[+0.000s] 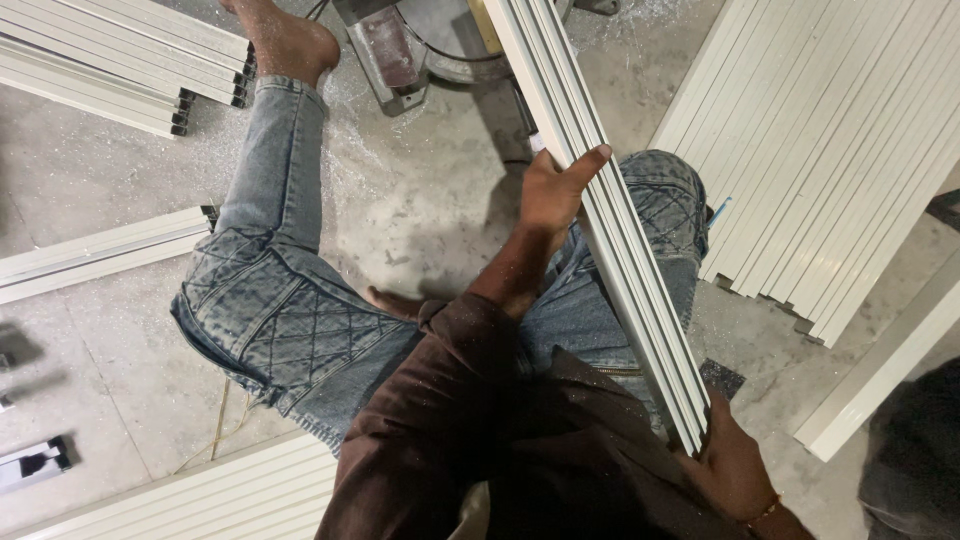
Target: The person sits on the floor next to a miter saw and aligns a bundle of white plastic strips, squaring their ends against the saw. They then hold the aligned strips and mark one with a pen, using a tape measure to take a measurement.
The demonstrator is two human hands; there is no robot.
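Right hand (735, 470) half cut off, gripping white profile (600, 215).

Grey concrete floor (430, 200) bears stacked white profiles (830, 150), metal shavings (345, 130), a saw base (400, 50)

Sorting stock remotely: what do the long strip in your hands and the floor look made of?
Strip: probably painted or coated aluminium, cream, smooth, ribbed profile; silvery shavings lie near the saw. Floor: bare grey concrete, mottled, dusty.

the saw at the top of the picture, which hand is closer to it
Left. The left hand grips the long white profile just below the saw; the right hand holds the profile's near end, farthest away.
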